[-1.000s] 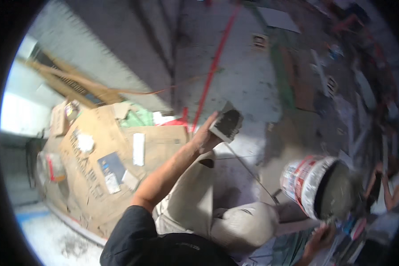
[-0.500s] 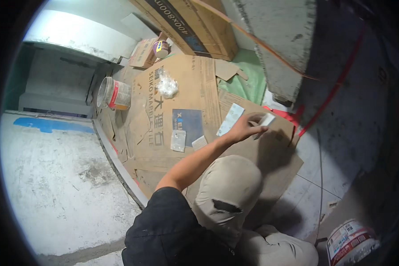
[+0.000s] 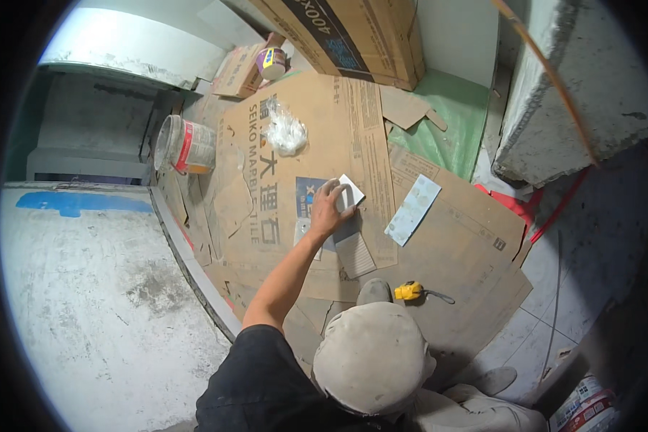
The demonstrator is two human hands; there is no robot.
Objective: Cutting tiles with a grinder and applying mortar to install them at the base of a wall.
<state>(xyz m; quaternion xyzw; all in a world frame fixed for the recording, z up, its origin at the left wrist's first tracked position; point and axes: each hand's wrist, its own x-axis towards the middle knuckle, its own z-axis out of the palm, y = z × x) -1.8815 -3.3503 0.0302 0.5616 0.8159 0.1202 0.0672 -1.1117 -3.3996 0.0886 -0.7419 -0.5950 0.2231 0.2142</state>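
Observation:
My left hand (image 3: pixel 327 210) has its fingers over a small white square tile (image 3: pixel 351 186) at the edge of a blue printed sheet (image 3: pixel 309 193) on the cardboard (image 3: pixel 259 216). Just below the tile lies a ribbed pale piece (image 3: pixel 354 253), and a small light piece (image 3: pixel 302 237) is partly under my wrist. To the right is a long pale-blue strip (image 3: pixel 412 207). A yellow tape measure (image 3: pixel 408 291) lies near my shoe (image 3: pixel 374 290). My right hand is out of view.
A pail (image 3: pixel 198 147), crumpled plastic (image 3: pixel 286 131), a round container (image 3: pixel 272 65) and a tall carton (image 3: pixel 381 43) stand or lie beyond. A concrete block (image 3: pixel 540 122) is at upper right, a whitewashed surface (image 3: pixel 101 281) at left, a bucket (image 3: pixel 576 407) at lower right.
The view has turned toward the cardboard. My left hand, raised with the piece earlier, is now lower over the blue sheet. My right hand, by the bucket a second ago, has left view.

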